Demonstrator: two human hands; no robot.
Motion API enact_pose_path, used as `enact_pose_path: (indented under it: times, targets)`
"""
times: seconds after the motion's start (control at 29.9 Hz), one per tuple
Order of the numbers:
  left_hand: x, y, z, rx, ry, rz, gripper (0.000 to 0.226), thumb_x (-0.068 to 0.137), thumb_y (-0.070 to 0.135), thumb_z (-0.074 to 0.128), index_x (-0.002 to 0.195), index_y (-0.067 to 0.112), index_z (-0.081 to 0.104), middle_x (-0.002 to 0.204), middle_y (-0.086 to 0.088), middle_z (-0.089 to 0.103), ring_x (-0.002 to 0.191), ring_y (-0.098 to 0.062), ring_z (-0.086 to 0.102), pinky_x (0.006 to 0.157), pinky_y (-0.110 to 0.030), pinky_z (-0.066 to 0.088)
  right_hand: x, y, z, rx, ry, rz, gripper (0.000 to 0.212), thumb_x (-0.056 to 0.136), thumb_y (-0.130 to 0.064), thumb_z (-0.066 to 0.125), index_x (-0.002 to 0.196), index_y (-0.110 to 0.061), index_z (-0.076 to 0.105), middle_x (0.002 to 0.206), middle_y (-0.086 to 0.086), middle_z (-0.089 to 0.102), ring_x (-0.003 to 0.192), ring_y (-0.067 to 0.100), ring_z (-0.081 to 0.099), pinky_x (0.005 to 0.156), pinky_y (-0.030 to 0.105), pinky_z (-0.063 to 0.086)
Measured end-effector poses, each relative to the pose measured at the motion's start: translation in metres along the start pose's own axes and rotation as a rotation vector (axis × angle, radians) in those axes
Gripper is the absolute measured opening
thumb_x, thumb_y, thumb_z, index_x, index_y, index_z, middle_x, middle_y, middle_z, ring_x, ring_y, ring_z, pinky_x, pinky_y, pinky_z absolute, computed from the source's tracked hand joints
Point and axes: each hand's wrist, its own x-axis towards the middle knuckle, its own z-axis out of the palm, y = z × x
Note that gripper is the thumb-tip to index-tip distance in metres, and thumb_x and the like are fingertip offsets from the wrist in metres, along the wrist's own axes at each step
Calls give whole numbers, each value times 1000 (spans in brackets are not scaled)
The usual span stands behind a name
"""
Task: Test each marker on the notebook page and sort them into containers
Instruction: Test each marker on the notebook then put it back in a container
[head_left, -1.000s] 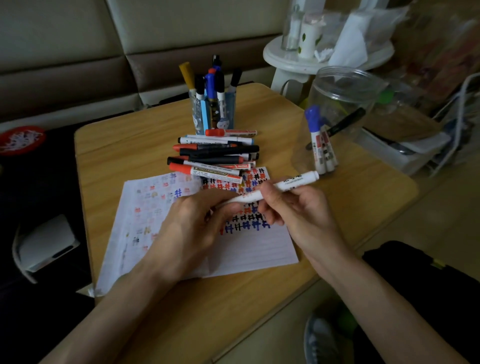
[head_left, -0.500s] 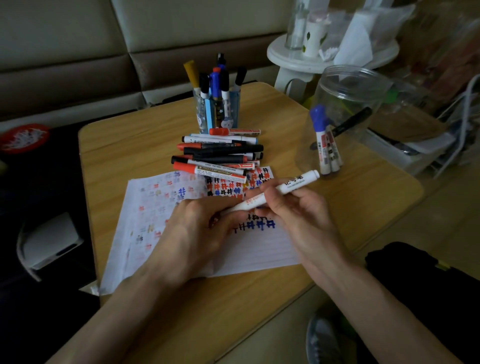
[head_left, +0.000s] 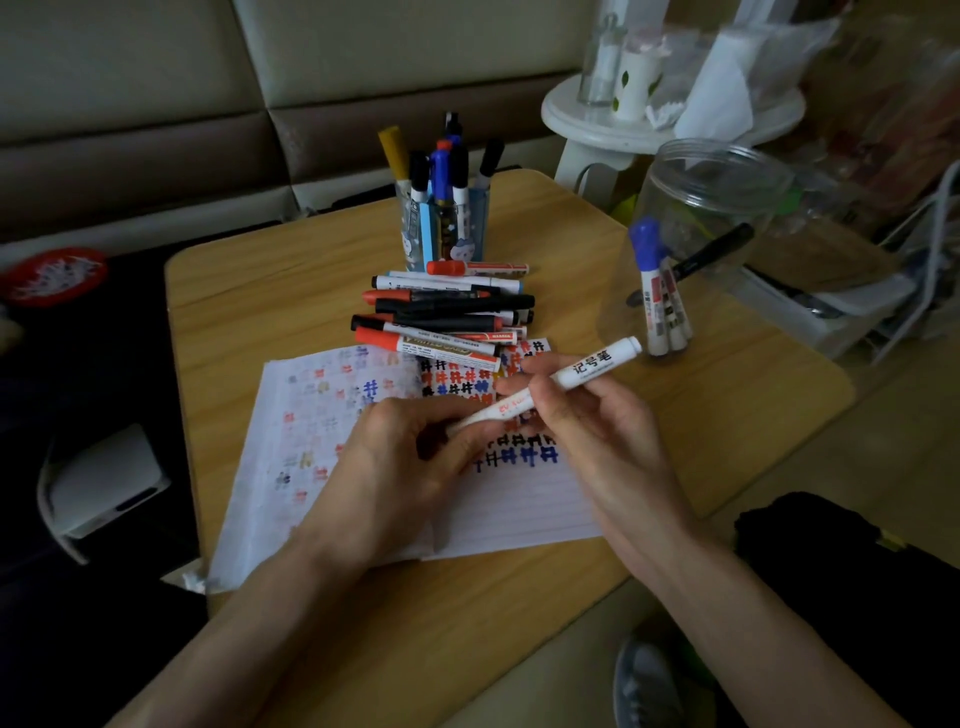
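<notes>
Both hands hold one white marker (head_left: 582, 369) slantwise above the notebook page (head_left: 519, 504). My right hand (head_left: 597, 431) grips its barrel near the middle. My left hand (head_left: 400, 467) pinches the lower end, whose tip or cap is hidden by my fingers. The page carries rows of red, blue and black test marks. A pile of loose markers (head_left: 447, 312) lies just beyond the notebook. A blue pen cup (head_left: 441, 228) with several markers stands behind the pile. A clear plastic jar (head_left: 701, 234) at the right holds a few markers.
The wooden table (head_left: 727, 405) ends close to the right of the jar and near my arms. A white round stool (head_left: 649, 124) with bottles stands behind the jar. A white tray (head_left: 831, 306) sits to the right, and a sofa runs along the back.
Both hands have stayed on the white marker above the page with only a slight shift. The camera view has drifted a little.
</notes>
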Motion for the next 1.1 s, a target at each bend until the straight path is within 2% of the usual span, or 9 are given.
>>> enact_pose_path:
  times: [0.07,0.17,0.33,0.47,0.57,0.7,0.87,1.0,1.1]
  targets:
    - [0,0,3,45,35,20,25,96,50,62,111,36,75,80,6,74,69,-19,68,61,-44,54,-1,0,4,-27,20,-7,30,90,-19,69,113,0,68,96,10,76,86,12,70,74,22,55]
    - [2,0,2,93,37,33,23,95,43,64,111,33,77,80,13,74,70,-12,68,63,-40,54,1,-1,3,-22,29,-10,16,94,-12,68,103,1,69,80,12,69,70,19,65,59,24,51]
    - [0,4,-3,72,-51,-4,22,96,42,59,104,31,77,78,5,72,70,-17,65,60,-32,51,1,-3,1,-65,23,12,14,95,-13,67,100,0,70,80,12,72,72,21,68,70,27,58]
    - [-1,-9,-34,67,9,-128,19,91,48,55,90,41,72,93,36,69,87,7,68,67,-15,54,17,-36,-48,19,384,-13,23,90,-27,69,105,-9,69,96,3,76,82,12,70,82,29,55]
    - [-5,-8,-42,26,8,-87,29,86,52,54,98,36,74,98,31,71,91,6,69,74,-19,57,15,-43,-61,-52,294,-15,26,92,-25,68,108,-5,70,100,9,75,84,15,68,80,29,57]
    - [-9,-4,-28,-11,3,-26,30,92,39,59,111,24,76,103,26,73,101,7,67,80,-7,49,4,-23,-45,-170,129,67,27,90,-19,70,111,-2,69,97,10,74,86,20,70,80,31,60]
    - [-11,-6,-22,42,2,20,36,94,39,55,125,27,70,112,15,68,104,0,63,84,-17,52,0,-10,-38,-137,82,93,15,90,-3,73,104,-5,67,99,11,74,86,17,70,80,26,59]
    - [-8,-10,-17,130,16,76,32,98,31,57,128,25,69,111,17,67,100,-6,65,83,-31,55,-2,-2,-37,-148,105,64,13,94,-5,70,107,-5,71,89,7,72,79,15,67,75,22,58]
    - [-8,-8,-17,186,29,82,40,93,45,56,129,31,68,111,28,65,95,-2,65,81,-23,54,-4,0,-39,-213,138,22,15,95,-16,69,105,-5,73,81,4,72,75,13,68,71,23,58]
